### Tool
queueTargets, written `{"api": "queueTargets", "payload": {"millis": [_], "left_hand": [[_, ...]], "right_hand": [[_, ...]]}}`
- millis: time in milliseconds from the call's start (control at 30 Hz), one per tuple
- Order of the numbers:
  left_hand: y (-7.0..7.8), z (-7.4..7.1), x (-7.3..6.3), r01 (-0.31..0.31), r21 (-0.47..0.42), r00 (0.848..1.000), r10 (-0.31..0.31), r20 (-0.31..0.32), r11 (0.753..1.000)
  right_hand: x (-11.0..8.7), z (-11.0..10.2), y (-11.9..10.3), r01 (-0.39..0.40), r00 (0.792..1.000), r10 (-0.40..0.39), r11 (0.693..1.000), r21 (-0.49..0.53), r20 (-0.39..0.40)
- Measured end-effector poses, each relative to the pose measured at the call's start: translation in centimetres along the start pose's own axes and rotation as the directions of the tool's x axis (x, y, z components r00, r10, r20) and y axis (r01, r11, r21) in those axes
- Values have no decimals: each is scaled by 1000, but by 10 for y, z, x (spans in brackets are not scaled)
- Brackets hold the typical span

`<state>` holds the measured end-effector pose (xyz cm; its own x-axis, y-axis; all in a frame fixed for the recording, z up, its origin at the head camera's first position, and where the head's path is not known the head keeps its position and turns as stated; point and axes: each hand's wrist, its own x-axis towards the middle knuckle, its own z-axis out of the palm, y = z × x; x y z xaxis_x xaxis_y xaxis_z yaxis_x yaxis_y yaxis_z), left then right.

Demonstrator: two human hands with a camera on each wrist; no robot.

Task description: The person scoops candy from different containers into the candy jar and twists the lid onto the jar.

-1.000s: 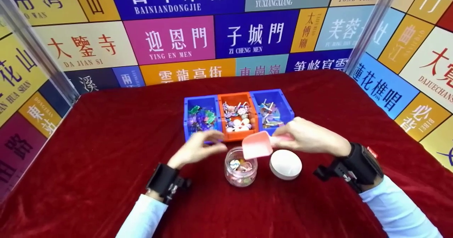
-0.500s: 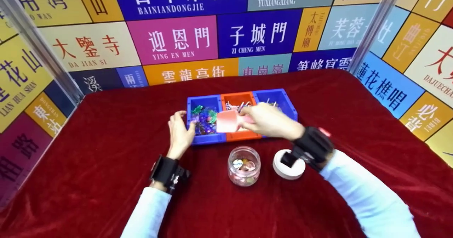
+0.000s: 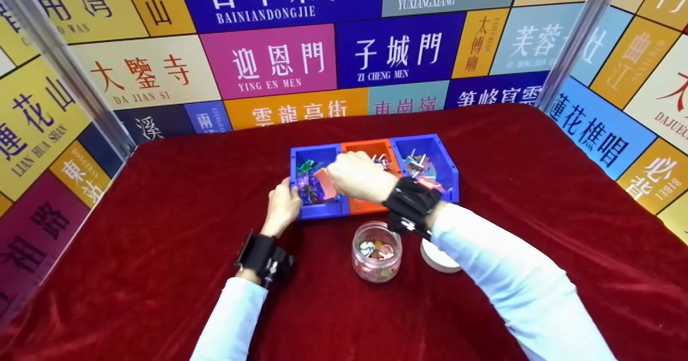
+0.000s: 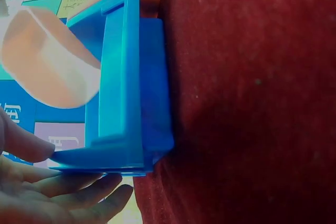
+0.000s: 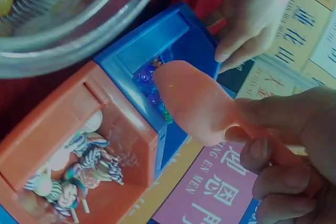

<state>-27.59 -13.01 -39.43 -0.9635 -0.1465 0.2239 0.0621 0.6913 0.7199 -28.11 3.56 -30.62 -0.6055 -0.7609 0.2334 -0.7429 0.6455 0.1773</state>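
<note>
"So, where's the pink scoop (image 3: 325, 184)?"
"Over the left blue bin (image 3: 322, 211) and its shiny purple and green pieces (image 5: 149, 83), gripped in my right hand's (image 3: 357, 174) curled fingers."
"And the other?"
"My left hand (image 3: 282, 206) pinches that bin's outer side. An orange lollipop bin (image 5: 128, 135) adjoins it; the open glass jar (image 3: 376, 272) stands nearer me."

On table (image 3: 161, 243): left bin (image 3: 325, 211), middle bin (image 3: 368, 207), right bin (image 3: 445, 163) in a row. Jar (image 3: 377, 276) before middle bin, candies (image 3: 376, 250) inside; lid (image 3: 438, 259) right of jar. Scoop (image 5: 191, 100) in right hand (image 3: 357, 175), over left bin; left hand (image 3: 283, 205) at its left wall.
</note>
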Motion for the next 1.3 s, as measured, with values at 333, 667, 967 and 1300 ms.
{"api": "queueTargets", "payload": {"millis": [333, 667, 967, 1300], "left_hand": [[1, 1, -1, -20, 35, 1000, 20, 3, 999], [-3, 1, 0, -42, 41, 999, 42, -7, 998], [-3, -1, 0, -25, 40, 1000, 25, 8, 999], [-3, 1, -1, -23, 61, 1000, 23, 1, 998]], "right_hand": [[21, 14, -25, 57, 998, -63, 967, -249, -14], [25, 21, -30, 55, 998, -54, 974, -219, 14], [28, 16, -11, -76, 978, 72, 997, 13, 198], [11, 37, 11, -127, 988, 101, 960, 249, 114]]}}
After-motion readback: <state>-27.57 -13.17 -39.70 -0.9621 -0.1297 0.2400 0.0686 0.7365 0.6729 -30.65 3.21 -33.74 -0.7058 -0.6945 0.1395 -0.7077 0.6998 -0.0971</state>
